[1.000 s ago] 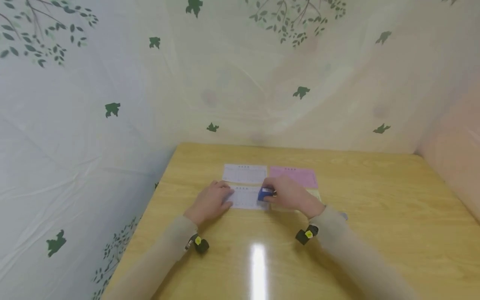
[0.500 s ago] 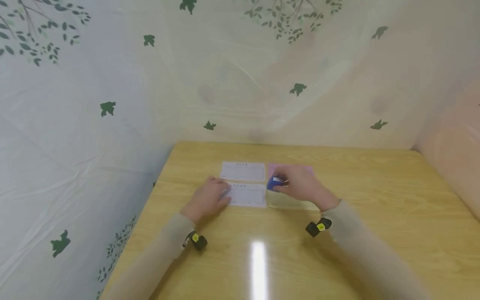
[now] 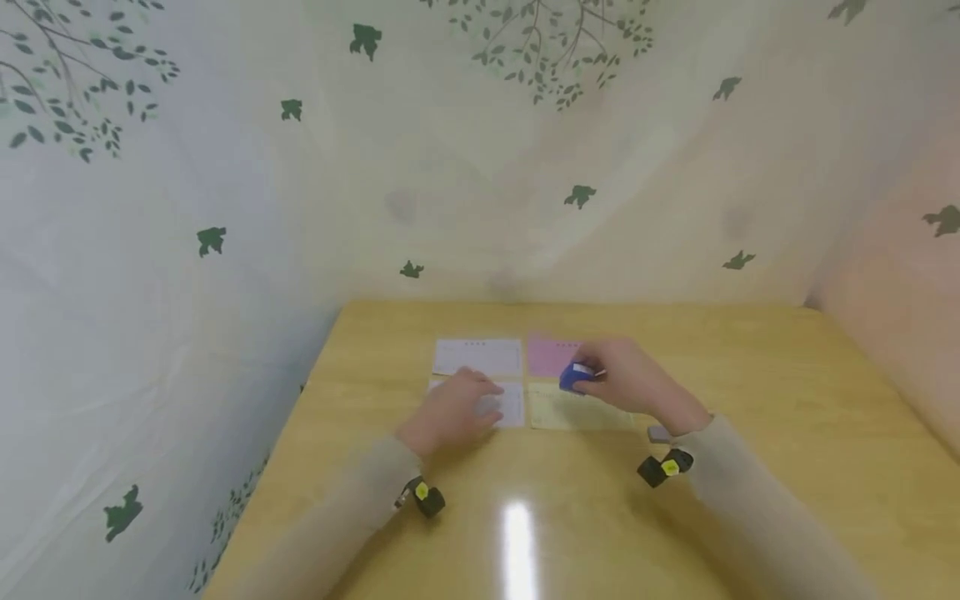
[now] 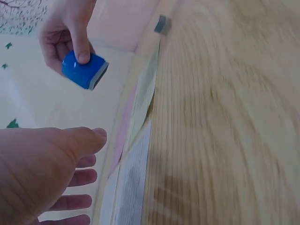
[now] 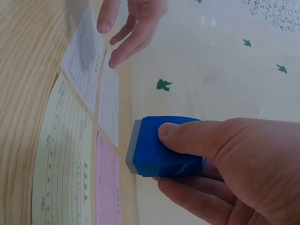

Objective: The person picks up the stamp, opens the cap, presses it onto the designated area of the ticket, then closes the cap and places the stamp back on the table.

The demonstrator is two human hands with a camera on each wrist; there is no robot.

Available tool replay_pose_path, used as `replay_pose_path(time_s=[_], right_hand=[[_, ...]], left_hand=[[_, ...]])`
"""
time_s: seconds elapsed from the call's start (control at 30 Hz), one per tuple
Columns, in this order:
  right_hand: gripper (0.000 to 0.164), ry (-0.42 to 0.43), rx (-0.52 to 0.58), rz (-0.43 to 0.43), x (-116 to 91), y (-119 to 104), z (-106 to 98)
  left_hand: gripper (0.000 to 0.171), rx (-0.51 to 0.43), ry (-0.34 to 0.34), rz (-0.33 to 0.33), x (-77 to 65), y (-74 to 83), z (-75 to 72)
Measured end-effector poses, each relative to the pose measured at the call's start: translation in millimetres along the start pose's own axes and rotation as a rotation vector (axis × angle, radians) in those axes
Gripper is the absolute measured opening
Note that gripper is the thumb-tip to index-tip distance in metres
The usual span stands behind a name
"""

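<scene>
My right hand (image 3: 626,379) holds a blue stamp (image 5: 164,146) between thumb and fingers, raised above the table. Below it lie a yellow-green printed slip (image 3: 573,408) and, farther back, a pink slip (image 3: 550,357), which the hand partly covers. Over the nearer white slip (image 3: 512,406) is my left hand (image 3: 453,410), its fingers extended and holding nothing. In the left wrist view those fingers look lifted off the paper. Another white slip (image 3: 477,356) lies behind that one.
A small grey block (image 3: 659,434) sits on the wooden table (image 3: 780,400), close to the right wrist and partly hidden by the sleeve. Fabric with a leaf print (image 3: 465,167) hangs behind the table and along its sides.
My right hand has moved right with the stamp, from the nearer white slip to above the yellow-green one. The left hand has shifted right and come up off the white slip's left edge.
</scene>
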State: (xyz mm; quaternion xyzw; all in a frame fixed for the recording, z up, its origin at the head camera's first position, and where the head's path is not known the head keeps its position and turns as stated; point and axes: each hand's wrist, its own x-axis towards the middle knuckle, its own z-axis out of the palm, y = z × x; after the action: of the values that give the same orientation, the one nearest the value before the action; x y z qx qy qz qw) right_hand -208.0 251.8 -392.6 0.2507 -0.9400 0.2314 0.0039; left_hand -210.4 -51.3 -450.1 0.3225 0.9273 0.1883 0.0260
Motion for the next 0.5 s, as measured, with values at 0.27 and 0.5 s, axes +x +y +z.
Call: replay_pose_path(time_s=[0.27, 0.5], right_hand=[[0.020, -0.020, 0.012, 0.086, -27.6, 15.9, -7.5], [0.015, 0.023, -0.026, 0.106, -37.3, 21.1, -28.6]], left_hand=[[0.040, 0.076, -0.014, 0.082, 25.9, 37.8, 25.8], [0.042, 0.198, -0.012, 0.110, 47.0, 53.2, 30.3]])
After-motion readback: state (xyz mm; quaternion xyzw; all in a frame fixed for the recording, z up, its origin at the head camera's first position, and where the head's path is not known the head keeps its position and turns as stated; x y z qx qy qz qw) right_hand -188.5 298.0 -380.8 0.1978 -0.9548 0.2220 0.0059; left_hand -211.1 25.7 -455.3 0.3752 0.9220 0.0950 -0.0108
